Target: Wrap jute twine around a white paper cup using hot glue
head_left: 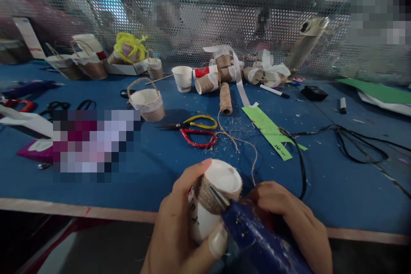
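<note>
A white paper cup point(201, 222), tilted with its closed base up, is held in my left hand point(180, 222). Brown twine is wound in a band point(205, 192) around the cup near that base. My right hand point(289, 209) grips a blue hot glue gun point(257, 235), and its metal nozzle point(219, 197) points at the twine band; whether it touches cannot be told. A loose strand of twine point(255, 158) runs from beside my right hand back toward the twine spool point(225, 98). The glue gun's body hides part of my right hand.
Scissors point(195, 130) with yellow and red handles lie beyond the cup. A twine-wrapped basket cup point(149, 105) stands left of them, with several more cups behind. Right are a green paper strip point(268, 130) and a black cable point(302, 167). A perforated metal screen point(199, 17) closes off the back.
</note>
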Demonstrator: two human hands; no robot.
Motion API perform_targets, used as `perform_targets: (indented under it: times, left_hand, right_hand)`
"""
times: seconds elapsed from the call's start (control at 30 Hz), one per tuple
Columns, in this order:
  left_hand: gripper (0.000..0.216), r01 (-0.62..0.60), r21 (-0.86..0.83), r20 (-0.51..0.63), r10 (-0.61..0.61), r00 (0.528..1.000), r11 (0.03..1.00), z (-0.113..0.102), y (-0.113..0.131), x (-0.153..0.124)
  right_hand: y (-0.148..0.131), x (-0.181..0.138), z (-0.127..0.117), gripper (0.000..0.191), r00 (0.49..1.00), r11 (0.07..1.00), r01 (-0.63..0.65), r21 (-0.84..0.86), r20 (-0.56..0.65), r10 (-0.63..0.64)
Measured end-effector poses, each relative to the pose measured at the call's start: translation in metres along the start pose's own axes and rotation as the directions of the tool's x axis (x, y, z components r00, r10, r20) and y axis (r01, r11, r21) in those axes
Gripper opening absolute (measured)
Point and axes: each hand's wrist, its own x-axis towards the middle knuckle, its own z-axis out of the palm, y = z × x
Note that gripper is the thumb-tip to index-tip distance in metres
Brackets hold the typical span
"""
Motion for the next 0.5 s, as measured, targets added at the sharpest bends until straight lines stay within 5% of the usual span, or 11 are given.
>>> perform_targets:
  times: [0.23, 0.5]
  left_hand:
    - [0.062, 0.088, -0.085, -0.013, -0.089, 0.996, 0.992, 0.0013, 0.0057, 0.0006]
    - [0.062, 0.047, -0.069, -0.012, -0.048, 0.999, 0.996, 0.0001, 0.0037, 0.0021]
  right_hand:
    - [0.0015, -0.0042, -0.0021, 0.02, 1.0, 1.0, 0.022, -0.014, 0.006, -0.022]
    - [0.0042, -0.0057, -0.0033, 0.023, 1.0, 1.0, 0.014, -0.009, 0.022, -0.013]
